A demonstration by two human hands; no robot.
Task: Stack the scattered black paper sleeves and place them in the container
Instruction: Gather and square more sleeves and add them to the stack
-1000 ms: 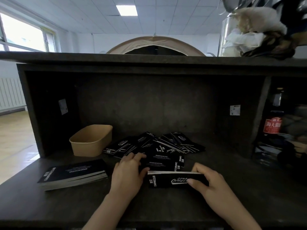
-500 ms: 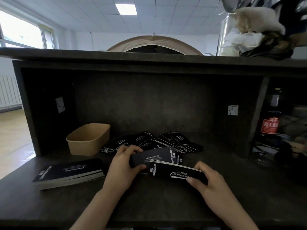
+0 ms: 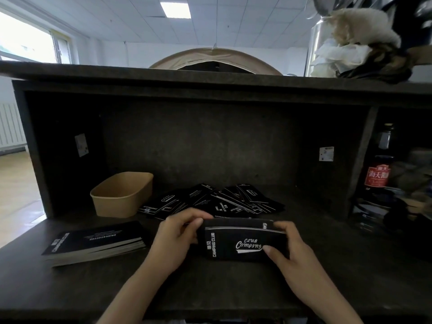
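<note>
Both hands are on a small stack of black sleeves (image 3: 243, 242) held just over the front of the dark shelf (image 3: 210, 284). The left hand (image 3: 174, 242) has its fingers curled around the stack's left end, thumb on top, and the right hand (image 3: 289, 256) grips the right end with the thumb pressed on the printed "Club Camping" face. It looks like one sleeve sits slightly offset on top at the back edge, but it's too dark to be sure. Right behind the hands there's a loose pile of scattered sleeves (image 3: 222, 202) fanned out on the shelf. The tan paper container (image 3: 121, 195) sits to the left of that pile, near the back corner. A thicker finished stack (image 3: 93, 242) lies flat at the front left, well apart from the hands. Off to the right, in the next compartment, there's a bottle with a red label (image 3: 377, 169).
</note>
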